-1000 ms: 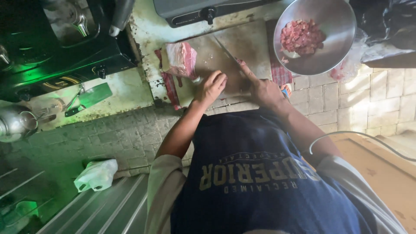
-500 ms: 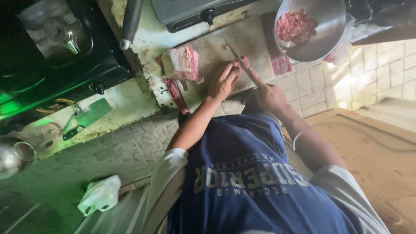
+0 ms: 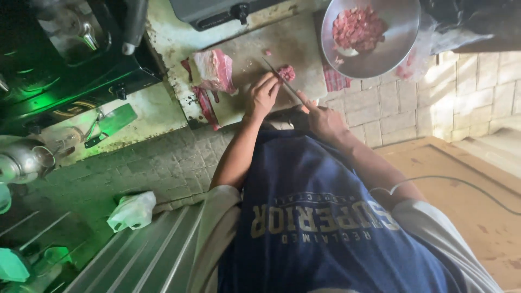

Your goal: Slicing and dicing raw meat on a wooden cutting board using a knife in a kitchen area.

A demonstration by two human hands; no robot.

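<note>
A worn cutting board lies on the counter ahead of me. My left hand rests on it, fingertips beside a small pink piece of raw meat. My right hand grips the handle of a knife whose blade lies across the board next to that piece. A larger slab of raw meat sits at the board's left end. A metal bowl with chopped meat stands at the upper right.
A dark stove with a pot is on the left. A grey appliance sits behind the board. A red-and-white cloth lies by the bowl. A crumpled white bag lies lower left, and a cable crosses the wooden floor.
The view has shifted, so the board and bowl sit lower in frame. My left hand has slid toward the small meat piece and the knife blade now lies close against it.
</note>
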